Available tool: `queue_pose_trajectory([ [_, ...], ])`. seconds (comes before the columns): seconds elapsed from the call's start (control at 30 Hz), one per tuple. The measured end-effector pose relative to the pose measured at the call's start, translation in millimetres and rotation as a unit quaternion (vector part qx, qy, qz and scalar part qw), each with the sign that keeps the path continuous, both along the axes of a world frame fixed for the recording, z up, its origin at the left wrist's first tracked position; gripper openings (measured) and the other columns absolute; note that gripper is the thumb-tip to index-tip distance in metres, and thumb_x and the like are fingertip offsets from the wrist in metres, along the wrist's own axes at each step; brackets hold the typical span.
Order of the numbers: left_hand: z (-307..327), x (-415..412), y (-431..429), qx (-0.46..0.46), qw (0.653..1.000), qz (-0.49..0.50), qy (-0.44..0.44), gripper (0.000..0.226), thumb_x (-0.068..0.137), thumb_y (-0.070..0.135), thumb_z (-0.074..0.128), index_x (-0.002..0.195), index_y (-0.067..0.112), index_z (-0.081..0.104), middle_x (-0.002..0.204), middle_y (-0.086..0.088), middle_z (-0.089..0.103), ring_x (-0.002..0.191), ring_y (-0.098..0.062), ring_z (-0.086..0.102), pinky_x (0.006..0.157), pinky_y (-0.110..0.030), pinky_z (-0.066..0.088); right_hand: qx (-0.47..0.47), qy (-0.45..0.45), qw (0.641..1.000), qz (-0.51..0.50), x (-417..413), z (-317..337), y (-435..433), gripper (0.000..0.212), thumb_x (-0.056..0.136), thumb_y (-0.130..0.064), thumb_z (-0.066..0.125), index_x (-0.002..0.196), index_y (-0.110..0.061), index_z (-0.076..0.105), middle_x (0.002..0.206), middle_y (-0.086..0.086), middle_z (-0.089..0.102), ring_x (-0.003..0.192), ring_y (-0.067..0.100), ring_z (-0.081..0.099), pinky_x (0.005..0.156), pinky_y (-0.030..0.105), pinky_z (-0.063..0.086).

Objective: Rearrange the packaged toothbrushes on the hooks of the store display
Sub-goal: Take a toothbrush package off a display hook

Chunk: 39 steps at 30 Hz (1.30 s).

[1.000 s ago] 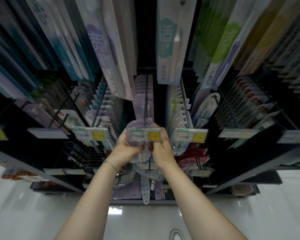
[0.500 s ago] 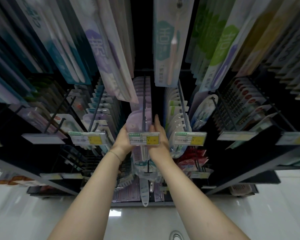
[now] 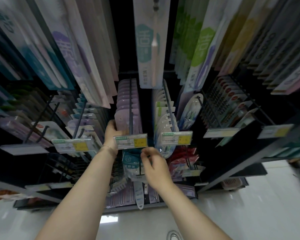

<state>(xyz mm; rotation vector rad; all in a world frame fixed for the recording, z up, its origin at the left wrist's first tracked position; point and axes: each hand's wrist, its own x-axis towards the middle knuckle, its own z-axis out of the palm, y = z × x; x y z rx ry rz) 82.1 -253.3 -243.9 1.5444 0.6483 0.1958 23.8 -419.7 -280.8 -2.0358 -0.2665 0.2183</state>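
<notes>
A row of lilac toothbrush packs (image 3: 126, 108) hangs on the central hook (image 3: 130, 101), behind a yellow-and-white price tag (image 3: 131, 141). My left hand (image 3: 111, 134) grips the left edge of the front lilac pack, just behind the tag. My right hand (image 3: 154, 165) is lower, below the tag, with its fingers loosely curled and nothing seen in them. It hovers in front of a teal pack (image 3: 130, 158) on the hook row beneath.
White-and-green packs (image 3: 163, 115) fill the hook to the right, behind their own price tag (image 3: 177, 138). Long packs, one teal-labelled (image 3: 148, 45), hang from the row above, close to my head. More hooks of packs stand left and right. A glossy white floor (image 3: 249, 213) lies below.
Both hands were on the front lilac pack at the tag. My left hand has pushed further back along the hook. My right hand has let go and dropped below the tag.
</notes>
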Motion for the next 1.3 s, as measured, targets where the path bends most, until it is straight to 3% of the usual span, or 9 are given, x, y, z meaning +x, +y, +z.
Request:
queue_pose_trajectory([
  [0.1, -15.0, 0.1, 11.8, -0.008, 0.999, 0.026, 0.033, 0.046, 0.091, 0.023, 0.067, 0.129, 0.003, 0.05, 0.12, -0.017, 0.062, 0.108, -0.031, 0.062, 0.084, -0.033, 0.051, -0.107, -0.083, 0.99, 0.044, 7.4, 14.9, -13.7, 0.03, 0.102, -0.037, 0.042, 0.122, -0.02, 0.057, 0.12, 0.0, 0.059, 0.105, 0.021, 0.061, 0.086, 0.039, 0.052],
  [0.17, -26.8, 0.2, 22.3, 0.062, 0.995, 0.035, 0.065, 0.049, 0.095, 0.035, 0.052, 0.137, 0.009, 0.053, 0.137, -0.015, 0.058, 0.115, -0.03, 0.06, 0.084, -0.037, 0.052, -0.169, -0.14, 0.973, 0.067, 11.9, 21.2, -20.0, 0.029, 0.102, -0.036, 0.042, 0.123, -0.02, 0.055, 0.119, 0.002, 0.06, 0.108, 0.024, 0.058, 0.083, 0.041, 0.052],
  [0.27, -44.4, -11.7, 22.4, 0.121, 0.99, 0.003, 0.076, 0.054, 0.091, 0.025, 0.067, 0.135, 0.003, 0.046, 0.135, -0.012, 0.055, 0.114, -0.022, 0.055, 0.088, -0.029, 0.045, -0.219, -0.201, 0.951, 0.089, 14.1, 22.2, -26.8, 0.031, 0.099, -0.032, 0.045, 0.124, -0.017, 0.056, 0.117, 0.003, 0.061, 0.11, 0.026, 0.057, 0.08, 0.04, 0.052],
  [0.4, -52.9, -32.5, -1.2, 0.266, 0.956, -0.052, 0.114, 0.047, 0.078, 0.032, 0.077, 0.116, 0.008, 0.062, 0.118, -0.008, 0.066, 0.112, -0.027, 0.061, 0.09, -0.028, 0.045, -0.25, -0.249, 0.929, 0.112, 11.5, 14.8, -38.4, 0.03, 0.095, -0.029, 0.05, 0.118, -0.013, 0.061, 0.104, 0.006, 0.062, 0.097, 0.029, 0.061, 0.068, 0.039, 0.053],
  [0.5, -53.8, -43.1, -17.3, 0.316, 0.935, -0.075, 0.142, 0.026, 0.088, 0.026, 0.066, 0.111, 0.014, 0.067, 0.108, -0.01, 0.067, 0.101, -0.031, 0.063, 0.088, -0.033, 0.052, -0.249, -0.259, 0.926, 0.115, 10.2, 10.4, -51.7, 0.025, 0.093, -0.027, 0.052, 0.107, -0.011, 0.065, 0.096, 0.006, 0.063, 0.087, 0.029, 0.062, 0.06, 0.036, 0.05],
  [0.73, -42.2, -48.0, -48.6, 0.439, 0.873, -0.153, 0.147, 0.022, 0.094, 0.03, 0.055, 0.094, 0.01, 0.062, 0.093, -0.011, 0.064, 0.088, -0.033, 0.062, 0.08, -0.042, 0.054, -0.265, -0.252, 0.926, 0.088, 21.2, 8.8, -89.2, 0.02, 0.09, -0.025, 0.056, 0.102, -0.014, 0.068, 0.093, 0.002, 0.064, 0.084, 0.025, 0.065, 0.058, 0.036, 0.053],
  [0.93, -28.3, -36.6, -66.9, 0.545, 0.815, -0.185, 0.074, 0.033, 0.097, 0.025, 0.042, 0.124, 0.009, 0.051, 0.102, -0.016, 0.062, 0.093, -0.037, 0.06, 0.079, -0.045, 0.052, -0.318, -0.19, 0.928, 0.036, 50.1, 10.4, -110.6, 0.023, 0.095, -0.031, 0.048, 0.109, -0.017, 0.06, 0.1, 0.002, 0.058, 0.096, 0.026, 0.06, 0.066, 0.035, 0.045],
  [1.07, -14.8, -16.2, -78.4, 0.43, 0.874, -0.217, 0.064, 0.03, 0.1, 0.009, 0.048, 0.13, 0.007, 0.047, 0.125, -0.018, 0.054, 0.114, -0.03, 0.052, 0.104, -0.043, 0.04, -0.296, -0.132, 0.946, 0.017, 78.9, 13.4, -107.3, 0.026, 0.098, -0.028, 0.045, 0.121, -0.019, 0.053, 0.109, 0.003, 0.055, 0.102, 0.026, 0.057, 0.073, 0.037, 0.046],
  [1.3, -16.9, 13.1, -75.8, 0.37, 0.906, -0.202, 0.038, 0.065, 0.101, 0.026, 0.054, 0.156, 0.022, 0.019, 0.156, -0.005, 0.037, 0.136, -0.022, 0.046, 0.11, -0.03, 0.038, -0.161, -0.091, 0.982, 0.023, 125.4, 21.1, -87.6, 0.039, 0.105, -0.025, 0.04, 0.142, -0.017, 0.043, 0.141, 0.007, 0.049, 0.124, 0.027, 0.051, 0.101, 0.042, 0.044],
])
